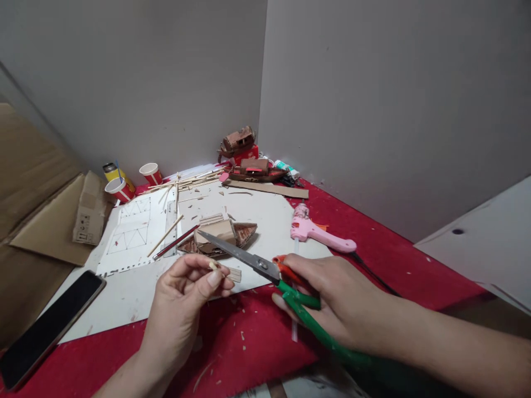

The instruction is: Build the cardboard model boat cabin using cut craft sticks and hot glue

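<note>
My left hand (pixel 188 290) pinches a small pale piece (pixel 214 266), perhaps wood or card, between thumb and fingertips. A short ridged cardboard strip (pixel 234 275) shows just beyond those fingers; I cannot tell whether they touch it. My right hand (pixel 332 293) grips scissors (pixel 249 258) by their orange and green handles. The blades look closed together and point left, above the left fingertips. Behind the blades, a small model boat (pixel 246 234) with brown pointed ends and a tan cardboard roof rests on white paper (pixel 269 210).
A pink glue gun (pixel 319 231) lies on the red cloth (pixel 373 243) at right. Thin sticks (pixel 194 179), paper cups (pixel 151 174) and two finished-looking boats (pixel 257 170) stand at the back. A phone (pixel 50 331) and cardboard box (pixel 41 182) are at left.
</note>
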The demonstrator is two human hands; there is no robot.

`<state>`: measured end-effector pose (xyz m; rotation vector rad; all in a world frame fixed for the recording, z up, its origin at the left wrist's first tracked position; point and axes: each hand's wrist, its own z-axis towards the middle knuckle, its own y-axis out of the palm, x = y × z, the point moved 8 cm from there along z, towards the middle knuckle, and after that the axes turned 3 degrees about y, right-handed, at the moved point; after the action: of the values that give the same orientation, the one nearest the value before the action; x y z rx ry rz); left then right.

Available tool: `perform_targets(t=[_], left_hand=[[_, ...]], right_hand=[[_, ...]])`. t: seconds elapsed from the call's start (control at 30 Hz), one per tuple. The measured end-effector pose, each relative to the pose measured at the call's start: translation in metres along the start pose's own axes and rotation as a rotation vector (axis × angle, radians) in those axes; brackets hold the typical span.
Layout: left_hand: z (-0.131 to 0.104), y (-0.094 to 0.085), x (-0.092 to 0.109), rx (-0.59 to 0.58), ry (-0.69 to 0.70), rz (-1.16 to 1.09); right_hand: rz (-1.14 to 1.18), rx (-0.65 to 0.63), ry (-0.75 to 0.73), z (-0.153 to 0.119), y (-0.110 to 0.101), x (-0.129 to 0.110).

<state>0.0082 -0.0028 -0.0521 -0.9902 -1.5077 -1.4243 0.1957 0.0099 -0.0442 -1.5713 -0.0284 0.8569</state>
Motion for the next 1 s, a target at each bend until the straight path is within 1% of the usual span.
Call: perform_targets(t=[0.1, 0.3, 0.4, 0.5, 0.7, 1.0], left_hand=[[0.000, 0.004, 0.001, -0.035, 0.019, -0.026], [-0.002, 0.002, -0.002, -0.042, 0.032, -0.010], [-0.003, 0.001, -0.003, -0.022, 0.022, -0.008], [-0.004, -0.001, -0.003, 0.012, 0.031, 0.008], [-0.002, -0.002, 0.001, 0.030, 0.108, 0.044], [-0.006, -0.010, 0.005, 0.128, 0.187, 0.147]], right_hand=[[0.007, -0.009, 0.024, 0.000, -0.002, -0.002], [-0.047, 0.019, -0.041, 0.000, -0.001, -0.006], [-0.064, 0.027, -0.037, 0.002, 0.000, -0.004], [-0.062, 0.006, -0.025, 0.004, 0.002, -0.004], [-0.082, 0.012, -0.044, 0.004, 0.003, -0.007], [-0.086, -0.028, -0.037, 0.005, 0.008, -0.009]])
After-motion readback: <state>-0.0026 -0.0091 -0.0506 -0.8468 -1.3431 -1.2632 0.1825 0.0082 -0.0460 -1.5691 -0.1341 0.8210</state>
